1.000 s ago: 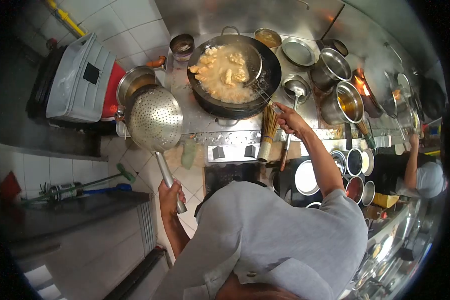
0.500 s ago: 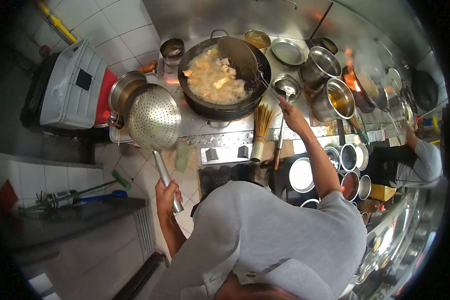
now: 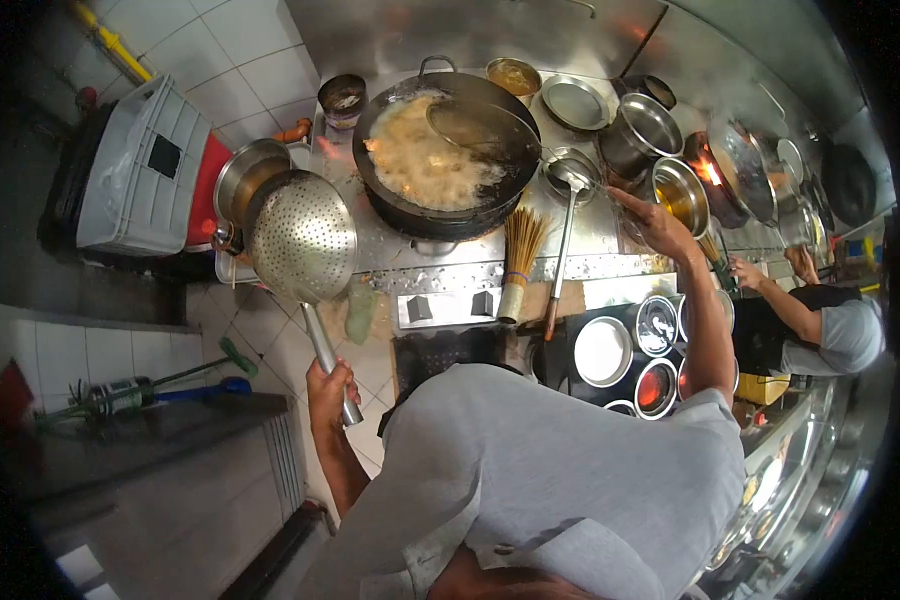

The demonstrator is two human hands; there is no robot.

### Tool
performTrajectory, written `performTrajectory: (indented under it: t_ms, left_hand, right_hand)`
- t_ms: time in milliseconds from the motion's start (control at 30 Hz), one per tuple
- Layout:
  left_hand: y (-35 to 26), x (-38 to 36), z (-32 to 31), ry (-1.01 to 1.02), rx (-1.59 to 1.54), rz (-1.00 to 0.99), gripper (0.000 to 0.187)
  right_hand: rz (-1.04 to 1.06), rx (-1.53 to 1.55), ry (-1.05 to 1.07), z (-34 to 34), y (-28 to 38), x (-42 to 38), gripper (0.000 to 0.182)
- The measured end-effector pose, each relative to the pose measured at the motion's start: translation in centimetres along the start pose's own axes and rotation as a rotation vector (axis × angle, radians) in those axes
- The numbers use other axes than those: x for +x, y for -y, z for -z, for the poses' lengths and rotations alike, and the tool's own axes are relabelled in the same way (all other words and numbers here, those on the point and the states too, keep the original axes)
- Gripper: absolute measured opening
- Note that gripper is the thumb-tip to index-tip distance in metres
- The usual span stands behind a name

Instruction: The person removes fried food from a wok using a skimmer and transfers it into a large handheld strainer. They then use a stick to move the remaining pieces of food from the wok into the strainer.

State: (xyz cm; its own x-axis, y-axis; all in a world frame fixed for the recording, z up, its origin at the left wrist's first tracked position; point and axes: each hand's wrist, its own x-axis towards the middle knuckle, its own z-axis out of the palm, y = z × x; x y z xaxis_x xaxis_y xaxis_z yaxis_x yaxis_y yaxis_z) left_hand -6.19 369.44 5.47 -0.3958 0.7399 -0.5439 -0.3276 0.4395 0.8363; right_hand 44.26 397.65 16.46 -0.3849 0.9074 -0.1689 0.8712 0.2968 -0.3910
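Note:
My left hand is closed round the metal handle of a large perforated strainer, held out level with the stove's left end. Part of a metal pot shows behind the strainer. Further right, my right hand grips the far end of the long handle of a wire skimmer. The skimmer's round mesh head lies over the right part of a big black wok. Inside the wok, pale golden pieces bubble in foaming oil, and steam blurs them.
A ladle rests in a metal bowl beside the wok, near a bamboo brush. Metal pots stand right of it. Lidded round containers sit below my right arm. A co-worker works at a flaming burner on the right.
My right hand has moved right, and the skimmer head has shifted right and slightly down across the wok. The strainer has barely moved. The co-worker's hands have moved and the flame there is smaller.

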Motion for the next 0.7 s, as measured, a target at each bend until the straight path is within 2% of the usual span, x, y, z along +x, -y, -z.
performTrajectory:
  t_ms: [100,233,433,500,600,633,700]
  left_hand:
    - [0.0,-0.3,-0.1,-0.012,0.004,0.005,0.013]
    - [0.3,-0.5,-0.1,0.007,-0.001,0.007,0.012]
    - [0.5,-0.4,-0.4,0.013,-0.02,0.045,0.011]
    - [0.6,-0.2,-0.5,0.016,-0.001,0.03,0.011]
    - [0.2,-0.2,-0.8,0.017,0.027,0.034,0.011]
    - [0.1,-0.1,-0.9,0.014,0.037,0.052,0.011]
    - [0.0,-0.1,-1.0,0.017,0.028,0.044,0.012]
  right_hand:
    - [-0.058,-0.104,0.086,2.2,2.0,-0.2,0.048]
    - [-0.032,-0.132,0.138,0.8,1.9,1.4,0.049]
    - [-0.022,0.224,0.199,-2.9,-2.8,4.5,0.051]
    - [-0.238,0.661,0.379,-2.0,-1.7,4.6,0.051]
    - [-0.246,0.819,0.303,-6.6,-1.7,5.2,0.052]
    - [-0.277,0.948,0.356,-7.4,-1.5,5.4,0.053]
    - [-0.296,0.977,0.385,-7.7,-1.2,6.1,0.054]
